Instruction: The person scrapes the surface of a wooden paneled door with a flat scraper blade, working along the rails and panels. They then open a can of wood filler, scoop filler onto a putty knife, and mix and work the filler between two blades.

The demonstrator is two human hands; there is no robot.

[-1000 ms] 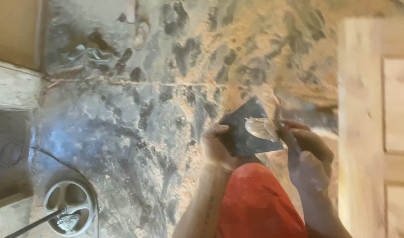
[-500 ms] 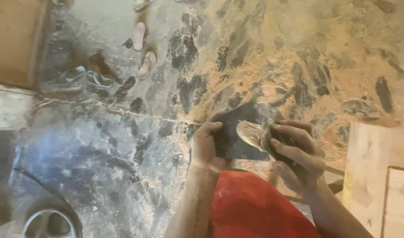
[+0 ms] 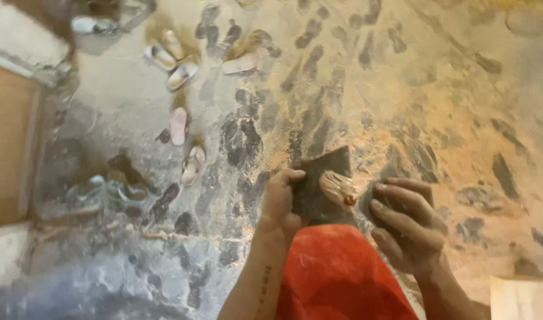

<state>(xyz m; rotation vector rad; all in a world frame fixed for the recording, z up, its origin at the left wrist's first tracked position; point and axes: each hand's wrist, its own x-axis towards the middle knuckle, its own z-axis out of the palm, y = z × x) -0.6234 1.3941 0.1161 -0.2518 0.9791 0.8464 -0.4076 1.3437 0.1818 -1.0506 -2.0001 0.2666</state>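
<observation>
While the camera looks straight down, the scene sorts by size as follows:
Floor: the dusty floor [image 3: 401, 89], strewn with sawdust and dark footprints, fills nearly the whole view.
Red garment: a red cloth [image 3: 336, 278] covers the person's lap, just beneath both hands.
Sandals: several sandals [image 3: 179, 125] lie scattered on the floor to the upper left, well apart from the hands.
Dark sheet: a dark square sheet [image 3: 319, 184], likely sandpaper, is held just above the lap, flat side up.
Left hand: the left hand [image 3: 280, 201] pinches the sheet's left edge with its thumb on top, which steadies it.
Right hand: the right hand [image 3: 410, 228] curls around a dark piece at the sheet's right side, fingers clenched.
Pale object: a small pale rounded object [image 3: 338, 186] with a red end rests on the sheet; what it is cannot be told.
</observation>
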